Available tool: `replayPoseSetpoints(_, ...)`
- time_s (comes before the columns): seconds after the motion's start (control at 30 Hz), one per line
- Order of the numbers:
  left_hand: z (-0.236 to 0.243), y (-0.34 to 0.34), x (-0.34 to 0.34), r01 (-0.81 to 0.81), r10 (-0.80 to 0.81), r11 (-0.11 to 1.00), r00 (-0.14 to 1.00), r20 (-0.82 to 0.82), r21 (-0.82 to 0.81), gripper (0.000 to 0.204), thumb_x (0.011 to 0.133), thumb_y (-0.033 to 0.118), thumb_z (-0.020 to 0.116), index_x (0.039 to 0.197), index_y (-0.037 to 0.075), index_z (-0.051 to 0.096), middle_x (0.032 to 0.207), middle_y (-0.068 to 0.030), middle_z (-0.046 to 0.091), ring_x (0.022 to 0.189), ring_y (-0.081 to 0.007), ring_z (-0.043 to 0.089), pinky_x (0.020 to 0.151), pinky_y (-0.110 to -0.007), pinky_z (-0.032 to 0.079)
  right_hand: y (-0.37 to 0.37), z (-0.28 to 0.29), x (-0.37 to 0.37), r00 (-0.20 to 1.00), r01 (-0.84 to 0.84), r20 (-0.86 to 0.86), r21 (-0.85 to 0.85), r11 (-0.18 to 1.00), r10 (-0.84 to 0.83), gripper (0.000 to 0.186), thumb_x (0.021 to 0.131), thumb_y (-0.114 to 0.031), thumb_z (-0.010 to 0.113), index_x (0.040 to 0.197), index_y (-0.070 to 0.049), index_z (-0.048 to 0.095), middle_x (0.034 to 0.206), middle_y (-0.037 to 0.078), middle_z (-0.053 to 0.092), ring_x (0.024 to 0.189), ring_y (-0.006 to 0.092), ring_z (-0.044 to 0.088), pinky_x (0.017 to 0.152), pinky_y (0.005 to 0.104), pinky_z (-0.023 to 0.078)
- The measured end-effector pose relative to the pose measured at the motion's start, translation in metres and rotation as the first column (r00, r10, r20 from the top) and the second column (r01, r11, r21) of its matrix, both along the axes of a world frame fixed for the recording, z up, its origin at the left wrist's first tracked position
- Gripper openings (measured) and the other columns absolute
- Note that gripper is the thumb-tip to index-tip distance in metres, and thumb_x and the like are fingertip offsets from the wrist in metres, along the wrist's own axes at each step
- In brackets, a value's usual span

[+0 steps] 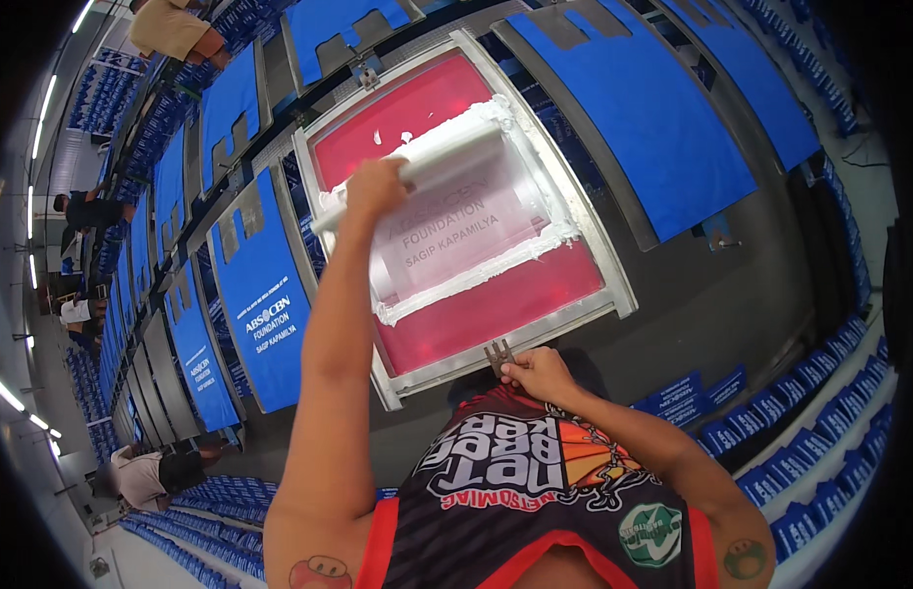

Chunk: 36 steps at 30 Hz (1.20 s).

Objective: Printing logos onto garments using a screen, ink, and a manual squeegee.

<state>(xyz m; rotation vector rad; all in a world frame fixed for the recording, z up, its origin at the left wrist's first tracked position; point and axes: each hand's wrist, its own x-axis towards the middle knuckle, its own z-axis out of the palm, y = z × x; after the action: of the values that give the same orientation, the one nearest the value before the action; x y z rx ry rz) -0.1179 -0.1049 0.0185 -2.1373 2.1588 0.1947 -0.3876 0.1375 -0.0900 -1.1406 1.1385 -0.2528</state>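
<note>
My left hand (378,188) is closed round a long pale squeegee (454,155), which lies across a screen-printing frame (607,270). The frame has pale metal sides and red mesh (535,294). A translucent window with dark lettering shows in the mesh's middle, edged by thick white ink (476,275) on its near and far sides. More ink clings along the squeegee's right end. At the frame's near edge, my right hand (540,375) pinches a small pronged metal bracket (497,357). What lies beneath the screen is mostly hidden.
Blue cut fabric panels (643,128) lie on dark boards to the right, with more panels (260,324) in rows at left, some printed white. Racks of blue pieces (790,461) line the right side. Several people stand at left, one person (172,29) at the far upper left.
</note>
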Motion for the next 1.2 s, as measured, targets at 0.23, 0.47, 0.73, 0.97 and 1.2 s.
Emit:
replayPoseSetpoints(0.23, -0.053, 0.196, -0.093, 0.081, -0.143, 0.902, 0.983, -0.115, -0.424, 0.023, 0.068, 0.005, 0.058, 0.09, 0.01, 0.061, 0.077, -0.0101, 0.058, 0.075, -0.0294, 0.062, 0.059, -0.04, 0.05, -0.003, -0.001, 0.001, 0.997, 0.035, 0.062, 0.031, 0.999, -0.037, 0.02, 0.087, -0.016, 0.065, 0.093, 0.002, 0.071, 0.075, 0.007, 0.071, 0.063, 0.0073, 0.064, 0.06, 0.0225, 0.051)
replayPoseSetpoints(0.47, 0.007, 0.09, -0.042, -0.042, 0.045, 0.999, 0.986, -0.158, 0.022, 0.037, 0.067, 0.022, 0.076, 0.103, 0.016, 0.069, 0.089, -0.0143, 0.069, 0.086, -0.0346, 0.065, 0.078, -0.043, 0.051, 0.001, -0.001, -0.004, 0.995, 0.05, 0.089, 0.024, 0.998, -0.052, 0.02, 0.086, -0.017, 0.065, 0.091, 0.002, 0.071, 0.076, 0.007, 0.071, 0.063, 0.0076, 0.064, 0.061, 0.0226, 0.051)
replayPoseSetpoints(0.73, -0.097, 0.05, -0.011, 0.162, -0.224, 0.769, 0.974, -0.023, -0.619, 0.024, 0.071, 0.001, 0.057, 0.094, 0.007, 0.06, 0.079, -0.0113, 0.058, 0.075, -0.0313, 0.059, 0.063, -0.042, 0.049, 0.0, 0.004, 0.0, 1.0, -0.019, -0.011, -0.061, 0.998, 0.018, 0.026, 0.084, -0.027, 0.065, 0.086, -0.002, 0.072, 0.072, 0.012, 0.07, 0.064, 0.0188, 0.068, 0.064, 0.0307, 0.052)
replayPoseSetpoints(0.97, 0.021, 0.065, -0.016, -0.196, 0.199, 0.98, 0.975, -0.101, 0.04, 0.044, 0.079, 0.034, 0.066, 0.11, 0.004, 0.056, 0.091, -0.0239, 0.065, 0.086, -0.0407, 0.065, 0.076, -0.049, 0.051, -0.063, 0.077, -0.014, 0.76, -0.563, -0.465, -0.122, 0.817, 0.454, 0.039, 0.084, -0.044, 0.061, 0.089, -0.006, 0.072, 0.081, 0.02, 0.067, 0.079, 0.0343, 0.065, 0.074, 0.0429, 0.051)
replayPoseSetpoints(1.2, -0.018, 0.111, 0.131, -0.461, 0.51, 0.763, -0.001, -0.86, 0.453, 0.044, 0.083, 0.014, 0.068, 0.121, -0.004, 0.054, 0.098, -0.013, 0.067, 0.085, -0.0238, 0.066, 0.076, -0.038, 0.054, -0.148, 0.029, -0.098, 0.483, -0.145, -0.646, -0.724, 0.674, -0.591, 0.056, 0.091, -0.052, 0.048, 0.107, -0.001, 0.066, 0.095, 0.021, 0.067, 0.096, 0.0354, 0.063, 0.082, 0.0419, 0.048)
